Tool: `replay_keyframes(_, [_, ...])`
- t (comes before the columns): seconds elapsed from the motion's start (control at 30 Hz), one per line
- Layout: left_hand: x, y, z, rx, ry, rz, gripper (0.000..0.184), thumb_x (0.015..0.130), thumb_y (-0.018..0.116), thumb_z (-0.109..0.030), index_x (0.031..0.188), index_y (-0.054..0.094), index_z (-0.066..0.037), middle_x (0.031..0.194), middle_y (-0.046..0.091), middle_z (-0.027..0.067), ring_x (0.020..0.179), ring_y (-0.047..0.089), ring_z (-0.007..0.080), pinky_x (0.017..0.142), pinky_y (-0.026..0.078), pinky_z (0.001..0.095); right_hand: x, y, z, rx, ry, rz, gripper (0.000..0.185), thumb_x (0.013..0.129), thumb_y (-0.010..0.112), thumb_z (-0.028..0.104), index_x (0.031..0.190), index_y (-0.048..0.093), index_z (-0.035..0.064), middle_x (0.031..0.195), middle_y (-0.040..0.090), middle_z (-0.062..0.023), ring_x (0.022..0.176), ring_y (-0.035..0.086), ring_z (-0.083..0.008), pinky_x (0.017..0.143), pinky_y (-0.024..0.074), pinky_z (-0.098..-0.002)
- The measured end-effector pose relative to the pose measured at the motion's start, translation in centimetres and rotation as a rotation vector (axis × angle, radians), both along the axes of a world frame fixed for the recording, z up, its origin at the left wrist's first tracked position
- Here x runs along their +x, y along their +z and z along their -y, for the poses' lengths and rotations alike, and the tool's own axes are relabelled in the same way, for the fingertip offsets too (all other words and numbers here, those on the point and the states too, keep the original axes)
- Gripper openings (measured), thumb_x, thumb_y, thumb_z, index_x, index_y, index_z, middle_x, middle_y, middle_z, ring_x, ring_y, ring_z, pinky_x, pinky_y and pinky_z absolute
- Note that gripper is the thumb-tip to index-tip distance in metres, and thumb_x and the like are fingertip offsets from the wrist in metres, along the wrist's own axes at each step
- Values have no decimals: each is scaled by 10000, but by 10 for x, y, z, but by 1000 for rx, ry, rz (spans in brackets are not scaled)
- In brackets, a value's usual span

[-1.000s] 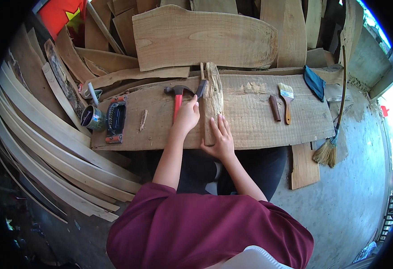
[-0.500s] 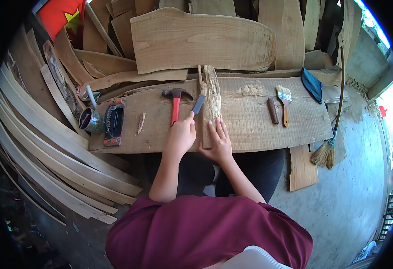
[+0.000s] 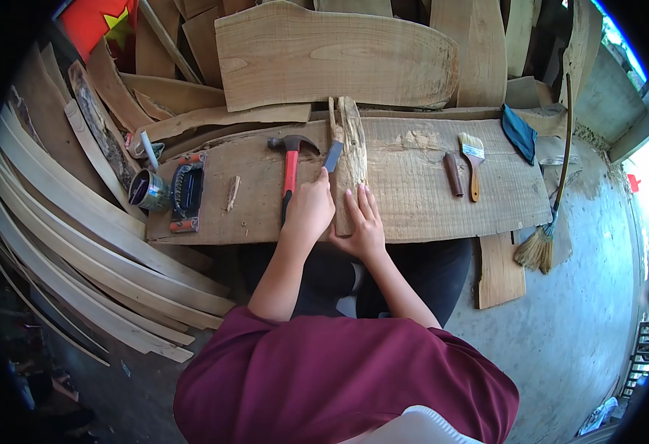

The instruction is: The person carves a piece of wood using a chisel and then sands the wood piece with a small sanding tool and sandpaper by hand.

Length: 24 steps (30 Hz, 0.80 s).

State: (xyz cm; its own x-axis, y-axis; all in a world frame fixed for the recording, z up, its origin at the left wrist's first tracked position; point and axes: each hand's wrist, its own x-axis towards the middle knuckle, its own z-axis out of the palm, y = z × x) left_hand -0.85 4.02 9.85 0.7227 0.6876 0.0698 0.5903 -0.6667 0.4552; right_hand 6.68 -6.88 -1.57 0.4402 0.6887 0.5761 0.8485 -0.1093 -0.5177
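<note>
My left hand (image 3: 312,206) is closed round a tool with a flat grey blade, seemingly a chisel (image 3: 332,156); its handle is hidden in my grip. The blade lies along the left side of a rough, split piece of wood (image 3: 352,140). Fingers stretched out, my right hand (image 3: 363,222) presses flat on the near end of that piece, thumb at its left edge. Both rest over a wide plank (image 3: 406,200) used as a work surface. Just left of the chisel lies a claw hammer (image 3: 290,166) with a red and black handle.
On the plank are a paintbrush (image 3: 473,163), a brown cylindrical piece (image 3: 452,175), a blue cloth (image 3: 518,135), a wood splinter (image 3: 233,192) and a sanding block (image 3: 187,194). A can (image 3: 150,191) stands left. Curved wood strips (image 3: 95,244) lie left; a broom (image 3: 537,248) leans right.
My left hand and the chisel have moved slightly forward and right along the wood piece. My right hand stays on the wood. The whole view has shifted a little.
</note>
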Motion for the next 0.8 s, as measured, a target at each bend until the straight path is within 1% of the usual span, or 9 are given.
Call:
replay_keyframes(0.07, [-1,4,2,-18,0,-24,375,927,463,-152,1259,545,0,767,622,281,752,627,417,704,497,499,0,-1,0,-1,-4,4,818,664,741,348,1353,444,23,1401,361,-302,1322,340,-447,1098,283,-513])
replay_keyframes(0.17, [17,-10,-9,44,5,7,379,924,468,-154,1257,541,9,765,620,286,758,628,419,702,497,501,0,0,-1,3,-3,2,818,665,740,349,1355,443,24,1398,365,-300,1320,342,-445,1099,283,-513])
replay_keyframes(0.27, [33,-21,-19,50,40,15,378,922,470,-155,1251,542,16,776,619,289,770,628,419,701,498,503,-1,0,-1,7,-3,0,817,667,738,350,1356,444,24,1395,369,-298,1318,344,-445,1098,285,-511])
replay_keyframes(0.4, [24,-18,-18,35,18,51,377,924,466,-155,1253,542,12,778,618,292,768,628,422,704,499,502,0,-1,-1,18,-6,4,814,669,735,351,1355,445,23,1396,369,-298,1317,345,-447,1097,288,-508])
replay_keyframes(0.5, [7,-5,-6,26,-8,45,375,926,464,-157,1253,543,9,767,618,288,756,627,423,698,498,502,0,-1,-1,2,-6,2,809,673,733,349,1355,446,23,1399,366,-299,1316,346,-448,1097,289,-507])
replay_keyframes(0.57, [2,1,-1,-30,3,14,370,927,464,-157,1248,550,6,763,620,283,745,627,423,693,499,500,0,-2,-1,0,-12,12,807,675,731,350,1355,446,23,1400,365,-300,1316,346,-449,1097,289,-508])
replay_keyframes(0.7, [22,-17,-17,40,-13,22,364,926,465,-153,1237,559,11,773,621,284,748,628,421,694,501,498,-1,-1,-1,0,-8,4,804,681,726,356,1357,446,25,1402,363,-301,1318,345,-451,1094,287,-514])
replay_keyframes(0.8, [44,-29,-33,80,42,12,357,925,464,-149,1222,568,19,781,621,286,751,629,420,694,502,498,0,-2,-1,3,-5,7,804,682,724,359,1358,445,26,1403,362,-300,1320,343,-449,1094,286,-517])
